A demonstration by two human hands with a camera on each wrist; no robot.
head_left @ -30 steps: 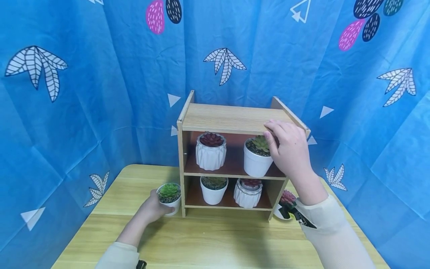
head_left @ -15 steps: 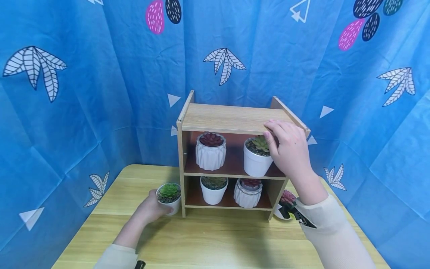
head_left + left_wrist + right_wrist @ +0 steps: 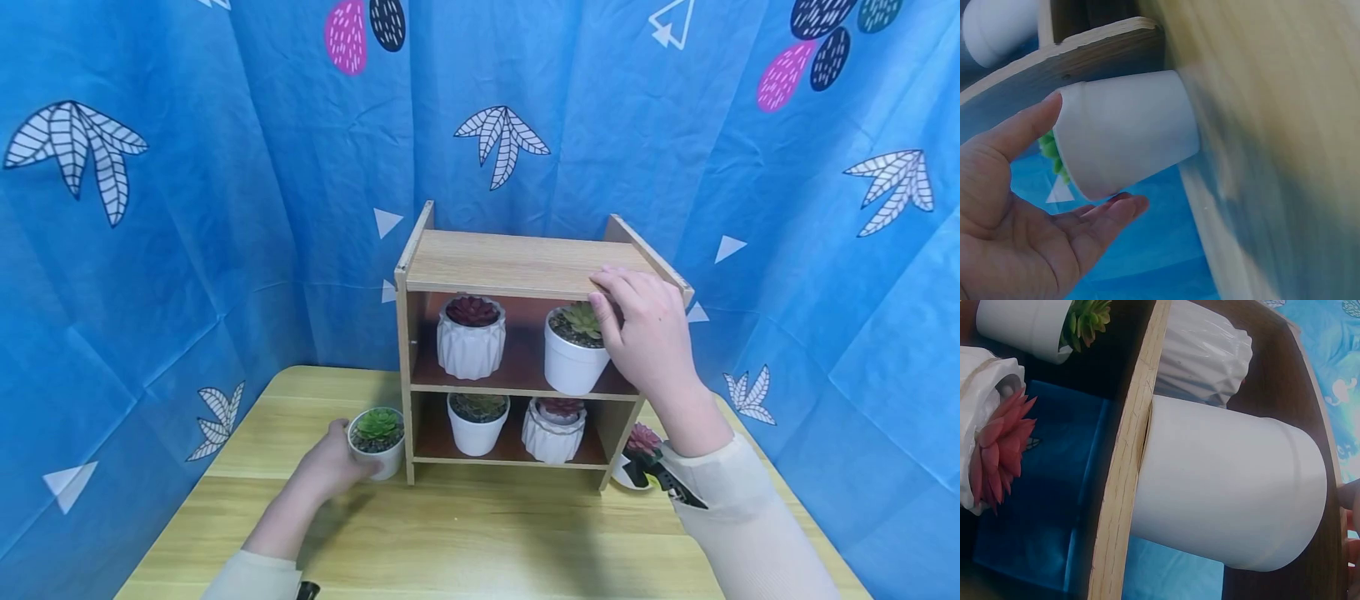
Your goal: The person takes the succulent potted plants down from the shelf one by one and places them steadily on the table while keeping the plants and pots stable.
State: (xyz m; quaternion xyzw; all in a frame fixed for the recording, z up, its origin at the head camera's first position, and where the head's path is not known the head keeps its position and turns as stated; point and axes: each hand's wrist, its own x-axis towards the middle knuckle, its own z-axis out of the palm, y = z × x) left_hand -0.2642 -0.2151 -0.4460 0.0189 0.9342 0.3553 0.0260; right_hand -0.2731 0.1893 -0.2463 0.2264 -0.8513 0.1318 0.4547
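In the head view a white pot with a green succulent [image 3: 377, 427] stands on the table, close against the left side of a small wooden shelf [image 3: 517, 260]. My left hand [image 3: 332, 463] is around the pot's near left side. The left wrist view shows its thumb [image 3: 1038, 122] at the white pot's [image 3: 1132, 131] rim and the other fingers spread loosely by the far side. My right hand [image 3: 647, 329] holds the front edge of the shelf's top board, fingers above and thumb below. It partly covers an upright potted green succulent [image 3: 576, 354] on the upper level.
A ribbed pot with a dark red succulent [image 3: 471, 342] shares the upper level. Below stand a plain white pot [image 3: 477, 427] and a ribbed pot [image 3: 555, 432]. A pink succulent [image 3: 643, 439] stands right of the shelf, partly behind my sleeve. Blue curtain [image 3: 300, 208] surrounds the table [image 3: 450, 542].
My left hand has loosened around the green succulent's pot and drawn slightly back to the left. The pot, the right hand and the shelf have stayed in place.
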